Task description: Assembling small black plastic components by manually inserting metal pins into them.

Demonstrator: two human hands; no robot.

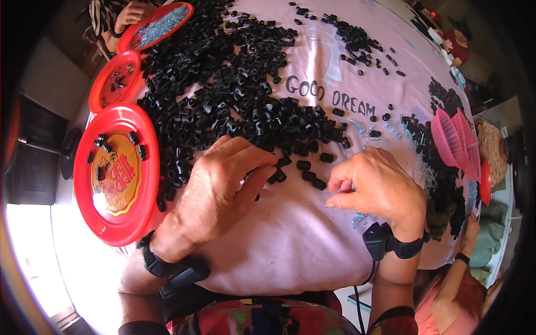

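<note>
My left hand [223,178] is closed, palm down, at the near edge of a large heap of short hollow black plastic pieces [251,106]. Its thumb and fingertips come together at a black plastic piece [277,176], partly hidden by the fingers. My right hand [377,184] is closed too, thumb and forefinger nearly meeting in a pinch; whatever lies between them is too small to make out. A few loose black pieces [314,180] rest on the pink cloth [279,240] between my hands. Beside the right hand's heel is a small pile of thin silvery-blue bits [360,219].
At left stands a red plate [84,192] with several black pieces, then a smaller red plate [96,84]. A co-worker's hand [134,14] is over a red tray [187,17] of silvery bits. Pink baskets [455,139] and another person's arm [460,251] are at right.
</note>
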